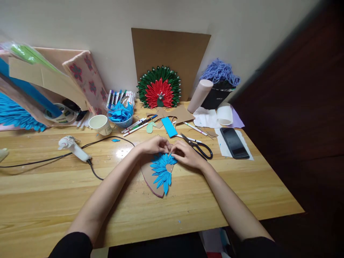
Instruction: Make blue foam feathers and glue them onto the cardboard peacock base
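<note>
We take the cardboard piece (150,175) as our landmark: it lies flat on the tabletop (204,193), so both hands can work at its far edge. Far to its left lies the glue gun (73,147), cord trailing, close enough to reach. Behind and to the left sit a paper cup (100,124) and a bowl of blue petals (120,115), apparently the supply. Our left hand (156,144) and right hand (186,154) meet above the cardboard, fingertips pinched together; what the grip holds is too small to tell. The cardboard is brown, rounded, and half covered by a fan of pointed blue petals (161,172) around a bare heart-shaped gap. Just right of it lie scissors (198,147), then a phone (234,142).
</note>
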Action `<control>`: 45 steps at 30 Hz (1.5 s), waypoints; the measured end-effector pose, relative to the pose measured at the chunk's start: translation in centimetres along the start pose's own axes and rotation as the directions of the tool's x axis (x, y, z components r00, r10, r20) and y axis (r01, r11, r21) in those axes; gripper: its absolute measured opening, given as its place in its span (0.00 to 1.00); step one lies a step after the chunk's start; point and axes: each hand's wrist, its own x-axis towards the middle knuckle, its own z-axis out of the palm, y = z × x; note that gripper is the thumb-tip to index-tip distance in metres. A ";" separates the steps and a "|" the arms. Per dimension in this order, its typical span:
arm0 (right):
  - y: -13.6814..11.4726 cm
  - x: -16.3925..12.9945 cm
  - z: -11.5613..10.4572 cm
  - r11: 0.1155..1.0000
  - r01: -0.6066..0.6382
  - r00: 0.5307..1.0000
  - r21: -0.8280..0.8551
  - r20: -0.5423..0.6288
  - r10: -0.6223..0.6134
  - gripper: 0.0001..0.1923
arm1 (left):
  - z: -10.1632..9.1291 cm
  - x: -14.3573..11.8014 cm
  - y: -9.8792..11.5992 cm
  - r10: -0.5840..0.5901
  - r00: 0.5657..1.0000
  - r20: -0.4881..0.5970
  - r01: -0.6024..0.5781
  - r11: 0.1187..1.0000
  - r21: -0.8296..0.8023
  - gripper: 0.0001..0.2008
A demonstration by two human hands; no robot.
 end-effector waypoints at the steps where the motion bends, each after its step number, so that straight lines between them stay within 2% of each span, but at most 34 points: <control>1: -0.2 0.0 -0.1 1.000 0.018 1.000 -0.006 -0.010 -0.018 0.04 | 0.0 0.0 0.0 0.002 1.000 -0.002 -0.002 1.000 0.000 0.08; 8: -0.5 0.0 0.5 0.986 0.135 0.991 -0.101 0.025 -0.133 0.05 | 0.1 0.2 -0.5 0.030 1.000 -0.005 -0.030 0.999 -0.014 0.09; 13: -0.5 0.0 1.1 0.978 0.141 0.990 -0.153 0.040 -0.136 0.05 | 0.2 0.3 -0.3 0.045 0.999 -0.007 -0.044 0.999 0.016 0.11; 17: -0.7 0.0 1.0 0.978 0.126 0.992 -0.167 0.047 -0.120 0.05 | 0.1 0.3 -0.4 0.023 1.000 -0.014 -0.023 1.000 0.011 0.10; 20: -0.8 0.0 0.8 0.984 0.114 0.993 -0.140 0.040 -0.110 0.05 | -0.4 -0.1 -0.4 -0.019 0.998 -0.058 0.020 1.000 0.016 0.10; 22: -0.8 -0.1 0.6 0.986 0.104 0.995 -0.130 0.029 -0.101 0.05 | -0.8 -0.5 -0.2 -0.055 0.996 -0.068 0.059 0.996 0.063 0.09; 25: -0.9 -0.1 0.4 0.984 0.094 0.995 -0.153 0.034 -0.090 0.05 | -1.1 -0.9 0.2 -0.071 0.997 -0.025 0.074 0.982 0.174 0.06; 32: -1.0 0.0 0.6 0.976 0.112 0.992 -0.189 0.086 -0.097 0.05 | -0.3 -0.6 0.8 -0.068 0.998 0.008 0.058 0.899 0.434 0.07; 40: -1.0 0.0 0.7 0.951 0.172 0.983 -0.256 0.111 -0.147 0.06 | 0.0 -0.5 0.7 -0.056 0.998 -0.019 0.058 0.879 0.473 0.06; 45: -1.1 -0.1 0.6 0.958 0.136 0.989 -0.253 0.082 -0.119 0.06 | -0.2 -0.5 0.4 -0.056 0.998 0.012 0.045 0.903 0.426 0.07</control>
